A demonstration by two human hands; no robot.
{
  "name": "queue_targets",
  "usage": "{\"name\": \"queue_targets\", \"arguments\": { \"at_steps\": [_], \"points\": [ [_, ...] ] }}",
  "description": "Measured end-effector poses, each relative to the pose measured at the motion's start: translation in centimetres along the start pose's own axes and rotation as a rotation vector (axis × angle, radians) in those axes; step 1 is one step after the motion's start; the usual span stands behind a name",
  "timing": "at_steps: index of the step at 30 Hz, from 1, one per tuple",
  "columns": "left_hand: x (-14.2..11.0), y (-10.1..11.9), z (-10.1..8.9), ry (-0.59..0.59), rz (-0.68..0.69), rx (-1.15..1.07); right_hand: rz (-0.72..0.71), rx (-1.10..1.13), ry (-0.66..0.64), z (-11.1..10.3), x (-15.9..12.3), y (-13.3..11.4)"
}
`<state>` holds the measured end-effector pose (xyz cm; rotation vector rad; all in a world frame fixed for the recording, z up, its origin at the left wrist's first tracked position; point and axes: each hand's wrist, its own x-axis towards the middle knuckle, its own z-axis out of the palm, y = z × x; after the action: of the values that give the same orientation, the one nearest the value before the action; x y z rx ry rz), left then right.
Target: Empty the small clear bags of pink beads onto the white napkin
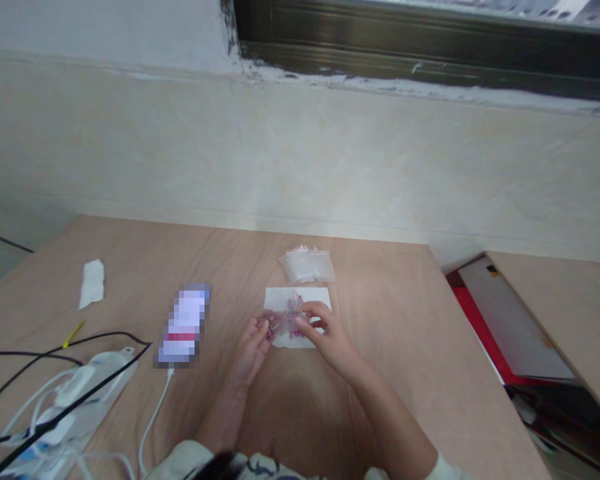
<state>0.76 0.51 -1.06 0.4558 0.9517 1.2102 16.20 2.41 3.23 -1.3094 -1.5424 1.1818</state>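
In the head view, the left hand (254, 348) pinches what looks like a clear bag (279, 321) over the left part of the white paper (273, 297), while the right hand (330, 337) curls over the paper's right part, its grip unclear. Pink beads (295, 333) show at the paper's middle, so sorting appears unfinished; more bags (307, 267) lie just behind the paper.

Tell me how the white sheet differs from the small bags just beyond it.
The white sheet is a single flat piece; the small bags are see-through and overlap in an uneven pile. The white sheet lies nearer the person, the small bags closer to the wall. The right hand is over the white sheet, where pink pieces show; no hand is over the small bags. Both rest on the wooden table.
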Motion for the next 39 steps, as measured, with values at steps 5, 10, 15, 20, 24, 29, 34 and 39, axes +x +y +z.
{"name": "queue_targets", "arguments": {
  "at_steps": [5,10,15,20,24,29,34,39],
  "points": [
    [-0.9,1.3,0.1,-0.085,0.086,0.247,-0.121,-0.177,-0.025,-0.8,-1.4,-0.8],
    [-1.2,3.2,1.3,-0.212,0.094,0.617,-0.123,-0.178,-0.055,-1.2,-2.3,-1.1],
    [-1.5,3.5,2.3,-0.236,0.138,0.741,0.112,0.142,0.095,-1.1,-2.7,0.2],
    [-2.2,3.3,2.3,-0.264,0.167,0.775,0.18,0.186,0.091,-1.6,-2.9,1.2],
    [-2.5,4.0,2.8,-0.298,0.225,0.915,0.165,0.119,0.117,-1.8,-3.1,0.7],
    [-2.2,3.9,2.9,-0.243,0.271,0.964,0.146,0.116,0.102,-1.5,-3.2,0.1],
    [-2.3,3.3,3.0,-0.293,0.239,0.932,0.138,0.152,0.067,-1.0,-3.2,-0.4],
    [-2.4,3.5,3.9,-0.353,0.25,1.019,0.141,0.105,0.1,-0.6,-3.3,-1.0]
  ]
}}
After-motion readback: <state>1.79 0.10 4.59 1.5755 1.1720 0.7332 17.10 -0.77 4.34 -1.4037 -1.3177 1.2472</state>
